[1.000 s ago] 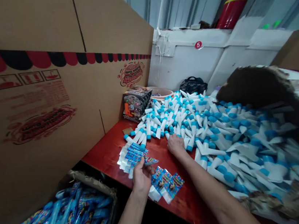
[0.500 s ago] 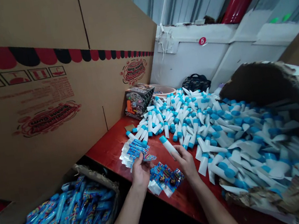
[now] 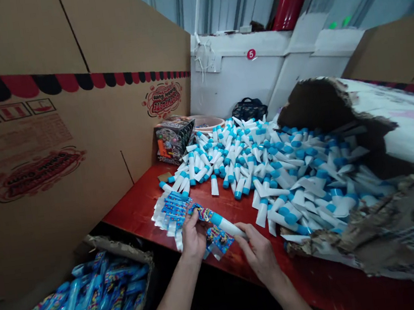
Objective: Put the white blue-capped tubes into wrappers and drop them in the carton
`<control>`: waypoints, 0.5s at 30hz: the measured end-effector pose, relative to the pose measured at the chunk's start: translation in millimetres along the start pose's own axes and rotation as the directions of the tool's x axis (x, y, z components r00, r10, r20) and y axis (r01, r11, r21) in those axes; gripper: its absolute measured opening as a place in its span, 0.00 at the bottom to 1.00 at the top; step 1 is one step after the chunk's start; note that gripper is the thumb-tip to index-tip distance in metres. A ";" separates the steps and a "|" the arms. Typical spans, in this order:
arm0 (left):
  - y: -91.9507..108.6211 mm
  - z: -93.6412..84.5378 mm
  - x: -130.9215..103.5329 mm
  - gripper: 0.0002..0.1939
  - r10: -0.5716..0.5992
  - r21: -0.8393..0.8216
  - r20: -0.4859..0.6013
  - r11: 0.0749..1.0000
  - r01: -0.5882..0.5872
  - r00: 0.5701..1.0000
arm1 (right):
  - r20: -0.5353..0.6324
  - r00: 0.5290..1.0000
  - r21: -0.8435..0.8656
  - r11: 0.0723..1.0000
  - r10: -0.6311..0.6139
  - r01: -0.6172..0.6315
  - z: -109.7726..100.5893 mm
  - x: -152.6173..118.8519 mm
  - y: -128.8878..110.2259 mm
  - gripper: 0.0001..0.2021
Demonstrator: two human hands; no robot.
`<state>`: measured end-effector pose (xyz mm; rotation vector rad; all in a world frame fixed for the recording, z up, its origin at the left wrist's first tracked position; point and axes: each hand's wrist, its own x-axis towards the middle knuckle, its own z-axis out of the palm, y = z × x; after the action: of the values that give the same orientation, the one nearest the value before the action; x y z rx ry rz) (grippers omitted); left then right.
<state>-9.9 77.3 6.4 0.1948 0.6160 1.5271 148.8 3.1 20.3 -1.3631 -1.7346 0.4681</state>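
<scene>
My left hand (image 3: 193, 235) is closed on a printed blue plastic sleeve (image 3: 202, 211). My right hand (image 3: 256, 250) grips the flat white end of a tube (image 3: 228, 225), whose blue cap meets the sleeve's near end. How far the cap sits inside cannot be made out. Just behind my left hand, a fanned row of printed sleeves (image 3: 175, 207) lies on the red table (image 3: 129, 198). More sleeves (image 3: 220, 239) lie beneath the tube, partly hidden by my hands. A large heap of white tubes with blue caps (image 3: 247, 157) spreads beyond.
At lower left, an open carton (image 3: 144, 255) holds many blue wrapped tubes. A tall cardboard box (image 3: 36, 131) walls the left side. A torn sack (image 3: 390, 126) spills tubes at right. Behind the heap are a colourful box (image 3: 174, 139), a pink basin (image 3: 212, 122) and a dark bag (image 3: 249, 110).
My right hand has brought the tube down and left, so its cap meets the sleeve in my left hand. The view has swung a little to the right.
</scene>
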 end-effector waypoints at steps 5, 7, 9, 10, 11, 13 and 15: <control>-0.5 2.0 -4.7 0.11 0.022 0.012 0.001 1.000 -0.022 1.000 | 0.061 0.989 0.097 0.985 0.138 -0.143 -2.3 -3.6 2.8 0.13; 0.4 3.7 -6.3 0.12 0.034 0.015 0.006 0.999 -0.034 0.999 | 0.114 0.975 0.156 0.966 0.189 -0.206 -1.1 -4.5 5.7 0.14; 1.3 5.8 -7.9 0.12 0.039 0.022 0.015 0.999 -0.039 0.999 | 0.154 0.963 0.214 0.944 0.222 -0.252 1.2 -5.5 7.6 0.15; 1.8 6.7 -8.7 0.12 0.040 0.025 0.024 0.999 -0.040 0.999 | 0.161 0.960 0.231 0.937 0.230 -0.263 2.5 -6.2 7.6 0.15; 2.1 7.4 -9.4 0.11 0.043 0.023 0.036 0.999 -0.044 0.998 | 0.158 0.960 0.233 0.936 0.232 -0.265 3.8 -7.2 7.0 0.15; 2.4 8.3 -10.8 0.11 0.056 0.015 0.061 0.998 -0.057 0.997 | 0.124 0.967 0.192 0.951 0.221 -0.242 6.3 -9.6 4.5 0.15; 2.8 8.4 -12.2 0.11 0.061 0.023 0.090 0.998 -0.063 0.994 | 0.070 0.982 0.118 0.976 0.175 -0.183 8.5 -12.3 1.3 0.14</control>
<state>-7.4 67.9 17.9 0.3024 0.5633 1.5620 143.2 -6.0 9.7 -1.4345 -1.6080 0.7114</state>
